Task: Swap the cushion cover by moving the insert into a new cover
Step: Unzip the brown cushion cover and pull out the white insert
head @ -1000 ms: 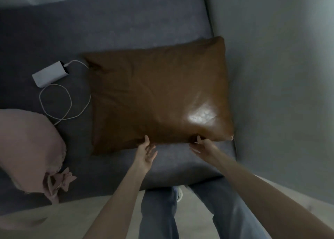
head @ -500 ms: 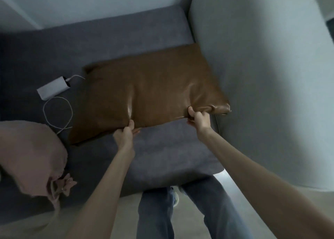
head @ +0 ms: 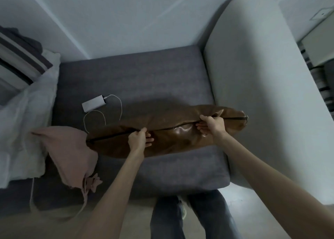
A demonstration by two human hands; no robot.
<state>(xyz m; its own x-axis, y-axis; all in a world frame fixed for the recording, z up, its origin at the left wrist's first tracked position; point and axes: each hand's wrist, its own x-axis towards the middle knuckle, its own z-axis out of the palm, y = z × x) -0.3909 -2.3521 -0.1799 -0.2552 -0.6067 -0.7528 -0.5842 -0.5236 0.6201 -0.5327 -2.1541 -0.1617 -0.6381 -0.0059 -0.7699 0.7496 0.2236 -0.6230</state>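
Observation:
A brown leather-look cushion [head: 171, 119] stands on its edge on the grey sofa seat [head: 137, 79], its dark zip seam facing up at me. My left hand [head: 138, 139] grips the seam near the cushion's middle. My right hand [head: 212, 125] grips the same seam further right, near the sofa arm. A pink fabric cover [head: 70, 153] with ties lies on the seat's left, touching the cushion's left end. The insert is hidden inside the brown cover.
A white power bank [head: 94, 103] with a looped white cable lies behind the cushion. A pale sofa arm [head: 262, 97] rises on the right. White bedding [head: 27, 123] and a striped cushion [head: 21, 58] sit at the left. My legs stand at the seat's front.
The cushion lay flat a second ago; both hands took its near edge and lifted it up onto its far edge, so the zip seam now faces up.

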